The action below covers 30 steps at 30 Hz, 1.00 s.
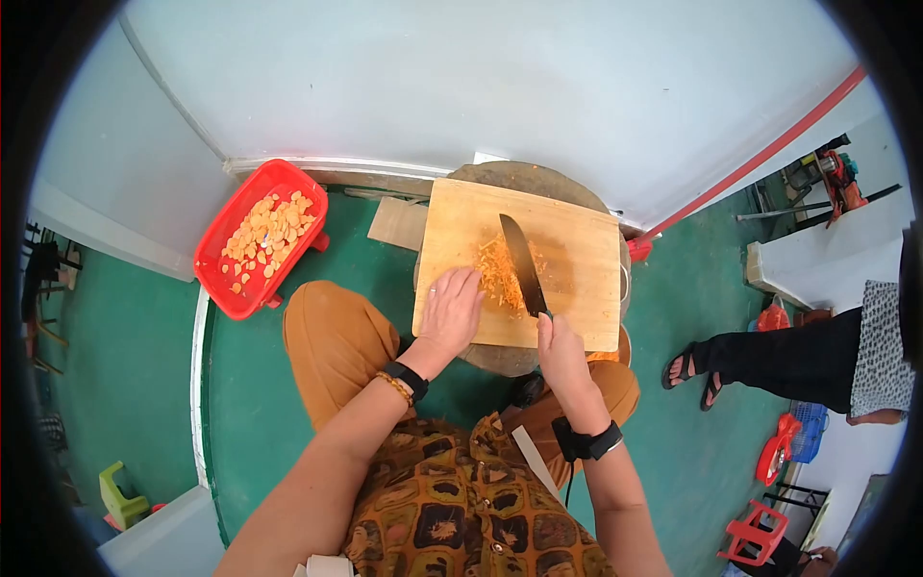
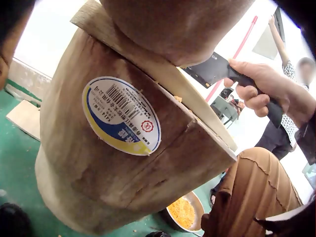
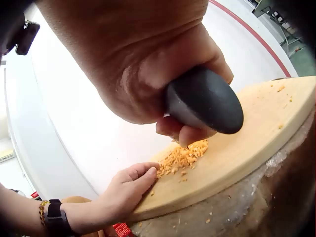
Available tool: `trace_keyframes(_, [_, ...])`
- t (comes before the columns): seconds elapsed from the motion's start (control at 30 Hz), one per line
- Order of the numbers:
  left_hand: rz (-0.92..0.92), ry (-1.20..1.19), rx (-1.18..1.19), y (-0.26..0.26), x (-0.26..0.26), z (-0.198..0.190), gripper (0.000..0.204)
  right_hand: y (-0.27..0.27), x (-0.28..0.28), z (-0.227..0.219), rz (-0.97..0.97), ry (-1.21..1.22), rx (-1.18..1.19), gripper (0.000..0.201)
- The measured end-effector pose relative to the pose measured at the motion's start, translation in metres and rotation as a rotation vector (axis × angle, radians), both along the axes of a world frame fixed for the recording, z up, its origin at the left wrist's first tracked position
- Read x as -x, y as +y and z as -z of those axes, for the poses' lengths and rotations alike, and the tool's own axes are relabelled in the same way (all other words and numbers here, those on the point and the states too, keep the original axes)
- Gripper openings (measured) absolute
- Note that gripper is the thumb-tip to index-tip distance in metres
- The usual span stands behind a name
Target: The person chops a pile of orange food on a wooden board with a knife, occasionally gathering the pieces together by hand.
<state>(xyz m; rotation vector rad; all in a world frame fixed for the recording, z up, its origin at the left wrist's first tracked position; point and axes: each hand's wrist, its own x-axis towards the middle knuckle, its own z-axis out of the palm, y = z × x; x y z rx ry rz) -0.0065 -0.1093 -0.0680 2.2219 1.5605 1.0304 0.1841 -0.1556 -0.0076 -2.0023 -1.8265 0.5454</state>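
A wooden cutting board (image 1: 588,279) carries a loose heap of finely chopped orange bits (image 1: 495,273), carrot by the look of them. My right hand (image 1: 563,354) grips the black handle of a kitchen knife (image 1: 522,260). The dark, broad blade points away from me and overlaps the heap's right side in the head view. On the board's left half rests my left hand (image 1: 452,306), fingers together and fairly straight, fingertips at the edge of the bits. The right wrist view shows the handle's butt (image 3: 217,101) sticking out of my right fist.
Under the board stands a thick round wooden block (image 2: 98,173) with an oval label. A metal bowl (image 2: 198,212) of orange bits sits on the floor beside it. At left is a red basin (image 1: 210,252) of orange slices. A wall rises behind; a person (image 1: 788,361) stands at right.
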Motion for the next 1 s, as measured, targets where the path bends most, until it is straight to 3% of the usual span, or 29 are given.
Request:
trace_keyframes(0.13, [0.004,-0.002,0.037,0.002,-0.001,-0.003,0.035,-0.005,0.003,0.018,-0.014,-0.069,-0.04,0.034])
trace_keyframes(0.3, [-0.006,0.009,0.03,0.002,-0.003,0.0,0.035,0.026,0.022,0.017,0.008,-0.137,-0.005,0.037])
trace_keyframes(0.5, [-0.007,0.023,-0.015,0.002,0.0,-0.001,0.035,0.025,0.003,0.014,-0.005,0.091,-0.073,0.037])
trace_keyframes(0.77, [-0.011,0.022,-0.023,0.002,-0.003,0.001,0.035,0.007,0.01,-0.006,-0.008,0.028,-0.023,0.036])
trace_keyframes(1.0, [-0.001,0.021,0.018,0.002,-0.001,0.001,0.035,0.019,0.016,0.019,0.02,-0.042,0.01,0.036])
